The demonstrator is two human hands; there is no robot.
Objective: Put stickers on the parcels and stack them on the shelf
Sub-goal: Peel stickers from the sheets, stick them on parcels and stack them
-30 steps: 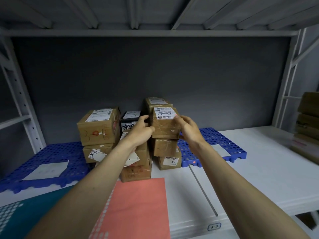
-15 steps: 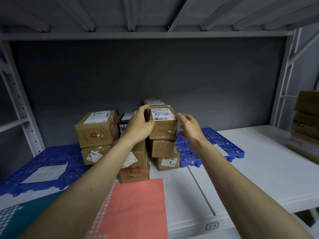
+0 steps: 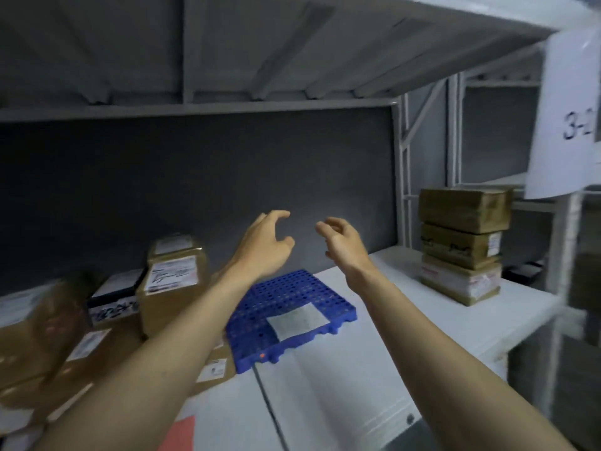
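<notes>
Our left grip (image 3: 265,247) and right grip (image 3: 341,242) hang loosely curled and empty, raised above the perforated blue plastic pallet (image 3: 286,315), apparently freed to fetch another brown cardboard parcel (image 3: 463,208).

- 2 bare forearms reach into view from the bottom edge, 1 on each side.
- No sleeve shows on either arm; both are uncovered from the lower frame edge up to the wrist.
- The left hand (image 3: 265,245) is bare, with no glove, ring, watch or band visible.
- The right hand (image 3: 341,244) is likewise bare, with nothing worn at the wrist.
- Fingernails are too small and blurred to describe.
- No other part of the person appears.
</notes>
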